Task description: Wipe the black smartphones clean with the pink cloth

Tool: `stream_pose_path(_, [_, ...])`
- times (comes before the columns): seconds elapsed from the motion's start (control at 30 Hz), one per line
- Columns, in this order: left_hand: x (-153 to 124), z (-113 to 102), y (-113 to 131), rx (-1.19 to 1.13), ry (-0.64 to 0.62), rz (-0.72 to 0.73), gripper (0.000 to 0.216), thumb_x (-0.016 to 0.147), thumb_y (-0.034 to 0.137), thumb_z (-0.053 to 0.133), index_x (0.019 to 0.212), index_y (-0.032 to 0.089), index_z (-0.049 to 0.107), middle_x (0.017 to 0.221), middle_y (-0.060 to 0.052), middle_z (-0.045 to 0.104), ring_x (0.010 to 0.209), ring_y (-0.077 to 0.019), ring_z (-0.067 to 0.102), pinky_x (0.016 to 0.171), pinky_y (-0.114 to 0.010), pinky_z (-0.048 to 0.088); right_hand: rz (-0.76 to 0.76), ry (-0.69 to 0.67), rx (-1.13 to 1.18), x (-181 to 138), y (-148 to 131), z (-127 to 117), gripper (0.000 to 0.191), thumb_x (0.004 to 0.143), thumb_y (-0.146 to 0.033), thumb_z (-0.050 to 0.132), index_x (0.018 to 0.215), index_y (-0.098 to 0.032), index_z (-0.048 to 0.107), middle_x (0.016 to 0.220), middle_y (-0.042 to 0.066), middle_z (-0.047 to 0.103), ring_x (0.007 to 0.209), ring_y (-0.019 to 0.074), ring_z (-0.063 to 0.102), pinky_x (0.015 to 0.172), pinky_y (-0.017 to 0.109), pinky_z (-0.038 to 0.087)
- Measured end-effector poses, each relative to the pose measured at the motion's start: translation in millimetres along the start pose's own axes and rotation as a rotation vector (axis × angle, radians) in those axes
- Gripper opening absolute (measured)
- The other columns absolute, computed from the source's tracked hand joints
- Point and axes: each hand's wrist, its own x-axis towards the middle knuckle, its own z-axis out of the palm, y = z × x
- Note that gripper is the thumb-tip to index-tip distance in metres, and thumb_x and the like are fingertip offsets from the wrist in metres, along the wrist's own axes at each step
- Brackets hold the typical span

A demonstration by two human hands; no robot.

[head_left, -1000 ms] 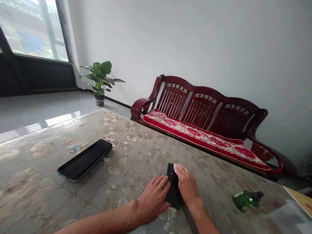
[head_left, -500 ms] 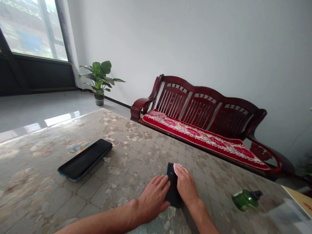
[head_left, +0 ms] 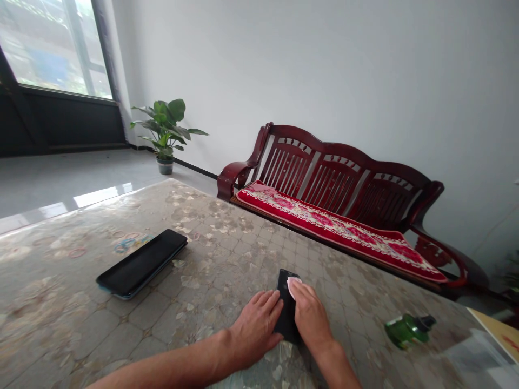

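A black smartphone [head_left: 288, 316] lies flat on the table [head_left: 194, 329], its far end pointing away from me. My left hand [head_left: 258, 325] rests over its left side, fingers together on the surface and thumb near the lower edge, holding it in place. Pinched in my right hand [head_left: 311, 313] is a small pale pink cloth [head_left: 292, 285], pressed on the phone's upper right part. Part of the phone is hidden under both hands. To the left lie dark phones [head_left: 142, 263], apparently one stacked on another.
Coloured rubber bands [head_left: 126, 244] lie behind the stacked phones. A green bottle with a black cap [head_left: 408, 330] lies at right, near a yellow printed sheet [head_left: 495, 332]. Beyond the table stand a red wooden bench [head_left: 332, 173] and a potted plant [head_left: 165, 165].
My right hand with the cloth has shifted slightly down and toward me along the phone. My left hand and the phone stay in place.
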Motion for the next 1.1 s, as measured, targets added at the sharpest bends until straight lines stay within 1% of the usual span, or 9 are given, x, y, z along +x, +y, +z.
stream_pose_path(0.13, [1,1,-1,-0.011,-0.008,0.0,0.062,0.09,0.049,0.056,0.14,0.014,0.045,0.147,-0.018,0.044,0.136,-0.0321,0.04,0.113,-0.047,0.03,0.043,0.01,-0.016,14,-1,3,0.054,0.082,0.0,0.039,0.126,-0.018,0.064,0.125,0.01,0.066,0.12,0.0205,0.058,0.103,0.039,0.048])
stream_pose_path(0.23, [1,2,-2,-0.016,-0.015,0.0,0.062,0.09,0.049,0.056,0.141,0.015,0.044,0.147,-0.017,0.045,0.136,-0.032,0.04,0.113,-0.047,0.03,0.026,-0.013,-0.012,2,-8,-1,0.052,0.083,0.0,0.037,0.123,-0.017,0.066,0.122,0.01,0.068,0.117,0.0204,0.06,0.104,0.038,0.047])
stream_pose_path(0.37, [2,-4,2,-0.038,0.0,-0.001,0.064,0.088,0.043,0.061,0.143,0.018,0.04,0.147,-0.014,0.045,0.134,-0.0299,0.041,0.113,-0.044,0.029,-0.056,-0.051,0.03,-15,-18,-6,0.054,0.085,0.0,0.034,0.126,-0.018,0.064,0.123,0.008,0.067,0.121,0.0194,0.057,0.104,0.036,0.048])
stream_pose_path(0.43, [1,-9,6,-0.042,-0.003,-0.018,0.059,0.086,0.039,0.065,0.137,0.019,0.046,0.143,-0.012,0.049,0.13,-0.0287,0.045,0.111,-0.042,0.032,-0.06,-0.051,0.033,-13,-20,-6,0.053,0.085,0.0,0.035,0.126,-0.018,0.064,0.123,0.008,0.067,0.12,0.0191,0.057,0.103,0.035,0.048])
stream_pose_path(0.53, [0,-17,12,-0.011,-0.046,-0.041,0.038,0.087,0.035,0.066,0.12,0.018,0.058,0.128,-0.01,0.059,0.117,-0.0278,0.054,0.103,-0.04,0.041,-0.026,-0.035,0.017,3,-18,-1,0.053,0.083,0.001,0.037,0.123,-0.016,0.066,0.121,0.009,0.068,0.118,0.0194,0.059,0.104,0.035,0.048])
stream_pose_path(0.63, [-1,-21,15,0.043,-0.075,-0.026,0.028,0.089,0.035,0.065,0.11,0.017,0.062,0.117,-0.01,0.063,0.108,-0.0273,0.058,0.095,-0.04,0.046,-0.001,-0.002,-0.003,15,-17,5,0.055,0.08,0.002,0.038,0.123,-0.017,0.065,0.121,0.01,0.068,0.117,0.0199,0.06,0.102,0.037,0.049])
stream_pose_path(0.7, [-1,-22,15,0.065,-0.084,-0.01,0.025,0.09,0.035,0.065,0.107,0.017,0.063,0.112,-0.009,0.064,0.105,-0.0267,0.059,0.093,-0.039,0.047,0.0,0.009,-0.011,13,-19,6,0.055,0.08,0.003,0.039,0.123,-0.018,0.065,0.12,0.009,0.068,0.116,0.02,0.06,0.101,0.037,0.049])
stream_pose_path(0.9, [1,-14,13,0.105,-0.077,0.074,0.017,0.092,0.029,0.063,0.101,0.015,0.066,0.105,-0.009,0.066,0.101,-0.0256,0.06,0.091,-0.037,0.048,-0.09,-0.036,0.03,-13,-26,-1,0.052,0.083,0.0,0.041,0.126,-0.018,0.063,0.122,0.008,0.067,0.118,0.02,0.059,0.102,0.034,0.049])
stream_pose_path(1.1, [-1,0,9,0.168,-0.051,0.122,0.016,0.094,0.026,0.059,0.102,0.014,0.064,0.102,-0.009,0.065,0.095,-0.024,0.06,0.087,-0.037,0.049,-0.049,-0.005,0.021,12,-20,8,0.057,0.079,0.004,0.041,0.126,-0.019,0.063,0.124,0.009,0.066,0.117,0.02,0.06,0.104,0.037,0.048])
